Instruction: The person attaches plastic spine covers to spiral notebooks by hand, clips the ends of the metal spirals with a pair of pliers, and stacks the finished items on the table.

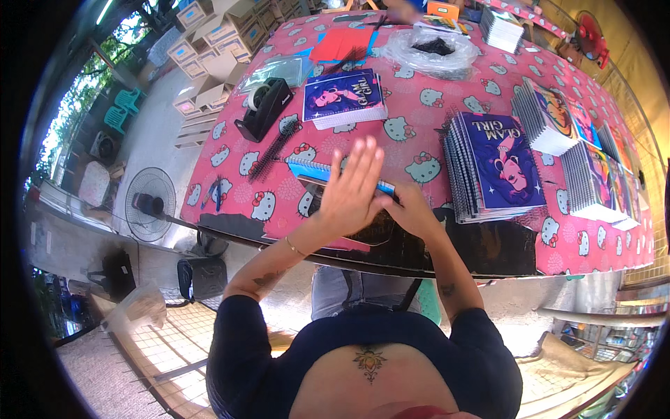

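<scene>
A spiral notebook [309, 170] with a bright blue edge is held on its side near the front of the table. My left hand [351, 192] lies flat along it, fingers straight and together, pointing away from me. At the notebook's right end, my right hand [413, 211] is closed around the corner, its fingertips partly hidden. Just left of my hands is a bunch of loose black binding coils [273, 152]. Beyond them stands a black tape dispenser [265, 109]. A stack of purple-covered notebooks [344, 98] sits ahead, and a taller spiral-bound stack [504, 164] is to the right.
More notebook stacks [593, 185] fill the table's right side. Farther back lie red sheets [342, 45], clear plastic covers [280, 74] and a plastic-wrapped bundle [426, 56]. Another person's hand [403, 10] shows at the far edge. A standing fan [150, 202] is left of the table, near cardboard boxes [223, 42].
</scene>
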The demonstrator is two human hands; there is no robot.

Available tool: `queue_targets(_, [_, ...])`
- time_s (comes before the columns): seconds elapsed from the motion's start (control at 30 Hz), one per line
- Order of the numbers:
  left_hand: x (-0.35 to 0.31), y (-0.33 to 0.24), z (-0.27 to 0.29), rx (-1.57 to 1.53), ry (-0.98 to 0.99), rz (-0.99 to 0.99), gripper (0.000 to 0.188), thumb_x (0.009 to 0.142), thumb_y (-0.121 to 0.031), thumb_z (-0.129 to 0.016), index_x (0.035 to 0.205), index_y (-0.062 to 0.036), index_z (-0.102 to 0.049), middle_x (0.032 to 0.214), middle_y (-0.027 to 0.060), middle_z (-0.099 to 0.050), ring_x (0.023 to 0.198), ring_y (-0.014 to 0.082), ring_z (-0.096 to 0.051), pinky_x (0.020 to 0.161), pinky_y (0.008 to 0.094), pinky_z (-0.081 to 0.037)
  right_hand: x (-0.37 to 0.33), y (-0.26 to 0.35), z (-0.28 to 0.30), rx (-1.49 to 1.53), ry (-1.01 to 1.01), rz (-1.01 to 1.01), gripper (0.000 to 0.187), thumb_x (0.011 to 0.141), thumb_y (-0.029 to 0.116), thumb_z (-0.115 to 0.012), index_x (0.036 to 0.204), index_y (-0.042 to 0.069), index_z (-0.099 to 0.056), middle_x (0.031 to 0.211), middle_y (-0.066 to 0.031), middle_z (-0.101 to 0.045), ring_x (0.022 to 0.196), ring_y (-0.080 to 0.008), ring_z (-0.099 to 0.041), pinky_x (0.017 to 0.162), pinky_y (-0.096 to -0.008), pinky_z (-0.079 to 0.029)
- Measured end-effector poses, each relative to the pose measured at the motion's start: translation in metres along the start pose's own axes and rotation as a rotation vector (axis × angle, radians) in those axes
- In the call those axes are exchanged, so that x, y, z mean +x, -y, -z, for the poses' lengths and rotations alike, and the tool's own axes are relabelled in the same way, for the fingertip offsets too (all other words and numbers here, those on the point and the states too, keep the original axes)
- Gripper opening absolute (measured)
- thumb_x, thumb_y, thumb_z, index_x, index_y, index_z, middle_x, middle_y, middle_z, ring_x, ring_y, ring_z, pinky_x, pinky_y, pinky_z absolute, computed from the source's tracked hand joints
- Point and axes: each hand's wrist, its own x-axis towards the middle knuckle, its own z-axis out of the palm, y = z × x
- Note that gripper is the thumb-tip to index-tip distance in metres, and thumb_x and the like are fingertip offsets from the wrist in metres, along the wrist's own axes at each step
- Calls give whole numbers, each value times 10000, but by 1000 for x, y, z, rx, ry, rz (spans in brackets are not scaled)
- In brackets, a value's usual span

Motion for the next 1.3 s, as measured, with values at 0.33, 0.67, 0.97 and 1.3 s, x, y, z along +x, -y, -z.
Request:
queue_targets(0.33, [5,13,24,-333,-74,35,246,914,-216,-699,1131,-101,-687,1082,58,-708,1114,247,-654,1205,560,-148,-6,20,21,-16,-28,-66,252,950,136,-664,1134,-36,-676,920,-127,-706,766,-156,-658,675,-311,-501])
queue_targets(0.67, [8,11,22,-459,-111,12,246,825,-126,-782,1054,-114,-691,1001,39,-709,1003,241,-679,1156,565,-251,2,28,47,95,-11,-148,152,927,108,-685,990,-29,-702,798,-38,-700,722,-55,-612,634,-240,-501])
queue_targets(0.97, [22,21,62,-294,48,-66,277,777,-30,-710,1053,-51,-701,965,107,-684,912,346,-635,835,436,-491,8,33,5,-253,-481,58,163,774,54,-724,807,8,-571,738,-131,-599,659,-256,-641,597,-374,-480])
queue_targets(1.3, [155,-46,12,-786,-320,-548,350,816,37,-625,1134,-87,-701,1203,99,-699,1184,297,-640,1095,502,-408,-151,11,191,-422,-873,-245,525,918,171,-724,1378,-20,-557,1366,-186,-611,1260,-320,-576,1088,-385,-405])
